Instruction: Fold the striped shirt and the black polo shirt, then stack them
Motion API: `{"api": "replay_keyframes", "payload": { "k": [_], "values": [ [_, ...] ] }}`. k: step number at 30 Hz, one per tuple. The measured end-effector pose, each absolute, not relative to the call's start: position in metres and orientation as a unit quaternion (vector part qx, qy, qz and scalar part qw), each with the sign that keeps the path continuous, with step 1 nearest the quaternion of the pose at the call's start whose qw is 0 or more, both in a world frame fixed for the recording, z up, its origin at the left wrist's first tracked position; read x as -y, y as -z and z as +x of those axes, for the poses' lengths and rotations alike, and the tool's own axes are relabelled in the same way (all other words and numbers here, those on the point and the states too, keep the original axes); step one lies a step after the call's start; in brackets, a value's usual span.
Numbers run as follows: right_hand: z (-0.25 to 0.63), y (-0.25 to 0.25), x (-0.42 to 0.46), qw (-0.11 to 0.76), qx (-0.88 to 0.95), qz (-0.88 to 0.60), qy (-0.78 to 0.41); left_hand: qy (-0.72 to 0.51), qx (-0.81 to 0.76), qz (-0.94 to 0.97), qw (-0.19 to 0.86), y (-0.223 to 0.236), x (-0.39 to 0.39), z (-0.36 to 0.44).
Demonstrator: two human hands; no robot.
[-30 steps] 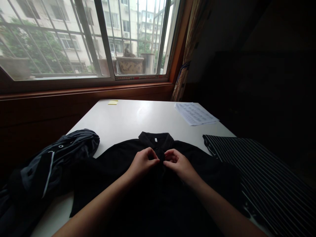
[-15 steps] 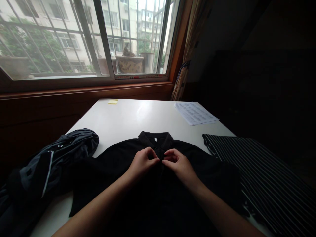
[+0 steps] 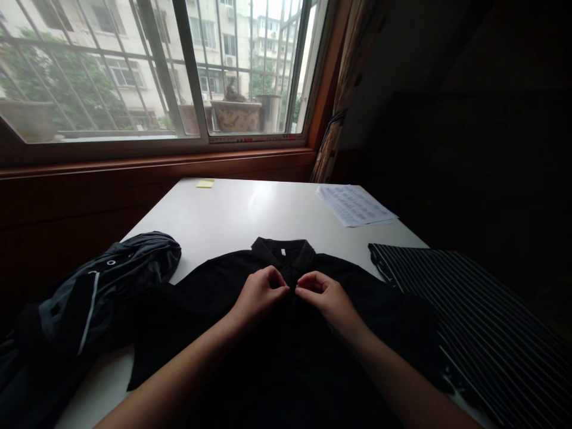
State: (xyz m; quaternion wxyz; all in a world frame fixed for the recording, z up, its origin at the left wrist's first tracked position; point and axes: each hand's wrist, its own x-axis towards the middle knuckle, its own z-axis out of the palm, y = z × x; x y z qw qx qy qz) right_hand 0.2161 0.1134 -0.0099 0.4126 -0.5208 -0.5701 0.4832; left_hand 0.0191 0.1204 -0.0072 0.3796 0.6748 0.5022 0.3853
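Observation:
A black polo shirt (image 3: pixel 205 298) lies flat on the white table (image 3: pixel 241 214), collar pointing toward the window. My left hand (image 3: pixel 259 295) and my right hand (image 3: pixel 326 298) meet just below the collar, at the shirt's front opening. Both hands have their fingers curled into a pinch on the black fabric there. The fingertips nearly touch each other. What exactly sits between the fingertips is too dark to make out.
A dark grey jacket (image 3: pixel 89 292) is bunched at the table's left edge. A black garment with thin white stripes (image 3: pixel 473 316) lies at the right. Printed papers (image 3: pixel 353 205) and a yellow sticky note (image 3: pixel 205 184) rest at the far side, under the window.
Both hands stay at the shirt's placket; the fingers have shifted only slightly and closed a little nearer together.

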Motion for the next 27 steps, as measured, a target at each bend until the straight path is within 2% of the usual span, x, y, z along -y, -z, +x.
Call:
{"api": "replay_keyframes", "payload": {
  "k": [6, 14, 27],
  "values": [
    [0.2160, 0.0025, -0.1127, 0.401, 0.522, -0.495, -0.567, -0.382, -0.503, 0.675, 0.380, 0.0072, -0.1199, 0.0193],
    [0.2132, 0.0034, -0.1088, 0.379, 0.628, -0.529, -0.428, -0.378, -0.496, 0.681, 0.385, 0.0065, -0.1189, 0.0182],
    [0.2105, 0.0076, -0.1057, 0.384, 0.641, -0.541, -0.386, -0.374, -0.501, 0.685, 0.373, 0.0043, -0.1184, 0.0186]
  ]
}}
